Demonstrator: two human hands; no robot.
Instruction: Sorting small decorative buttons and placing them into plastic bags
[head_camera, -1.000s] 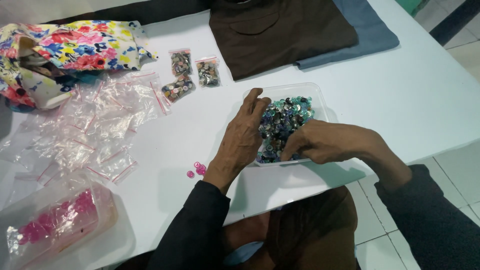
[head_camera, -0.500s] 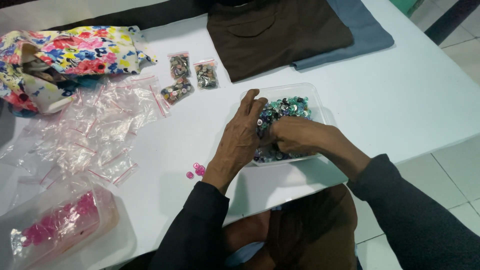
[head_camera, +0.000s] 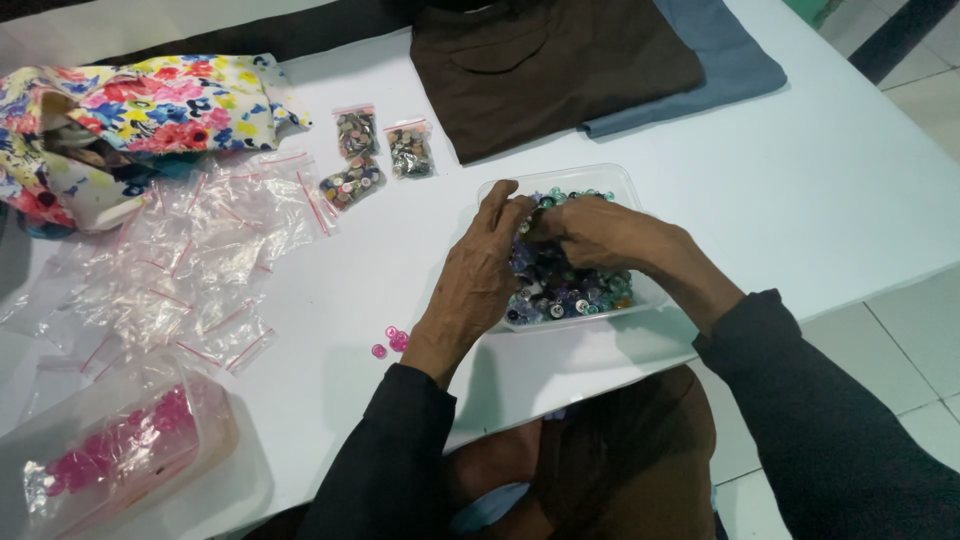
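Both hands, left hand (head_camera: 480, 275) and right hand (head_camera: 600, 232), are pinching with closed fingers at small, light, slippery buttons (head_camera: 565, 285) in the tub (head_camera: 610, 178).

Left hand (head_camera: 480, 270) and right hand (head_camera: 600, 232) together, fingers curled

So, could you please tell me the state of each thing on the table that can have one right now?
Clear tub: open, holding mixed buttons.
Left hand: fingers in the tub.
Right hand: fingers in the tub, meeting the left.
Three small bags: filled with buttons.
Pile of clear bags: empty, loose.
Pink buttons: loose on the table.
Brown garment: folded, lying on the blue one.
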